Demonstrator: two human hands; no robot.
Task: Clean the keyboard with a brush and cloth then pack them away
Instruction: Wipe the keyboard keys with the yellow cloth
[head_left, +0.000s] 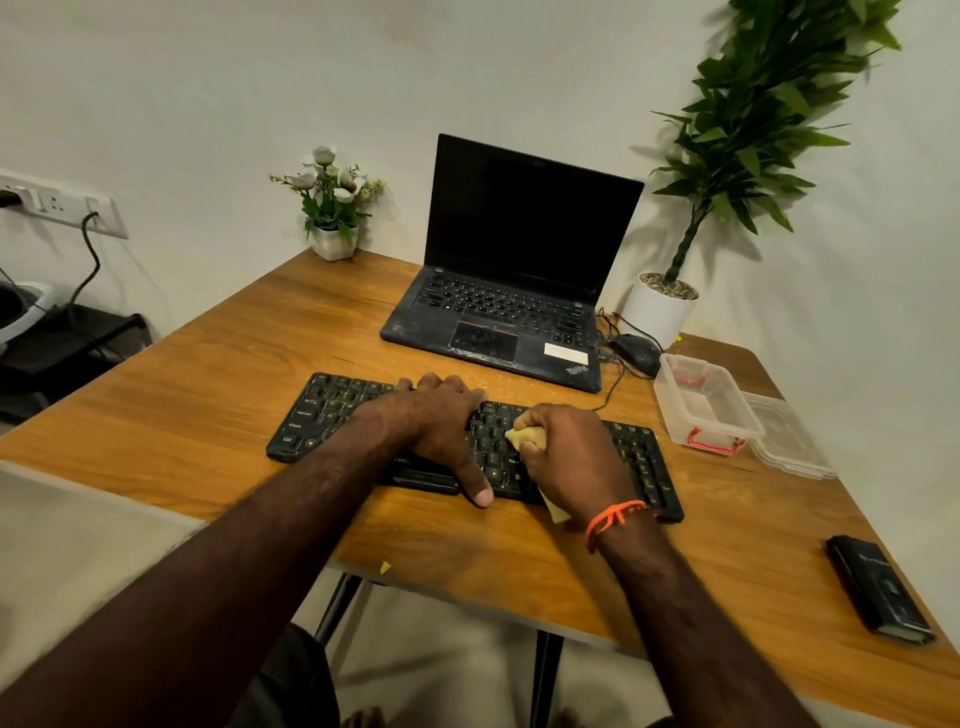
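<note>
Keyboard (322, 410) is black with yellowish legends, lying near the wooden worktop's (208, 364) front edge, before a dusty laptop (498, 322). Left hand (441, 426) lies flat across its keys, fingers spread; right hand (566, 457) grips a bunched yellow cloth (524, 439) against the keys.

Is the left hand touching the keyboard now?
Touching. The head view shows the left hand lying flat on the keyboard, thumb over its front edge.

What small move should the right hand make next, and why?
Probably wipe the cloth rightward along the keyboard: the right hand grips it mid-board, the left hand rests flat on the keys, and the right-end keys lie uncovered.
</note>
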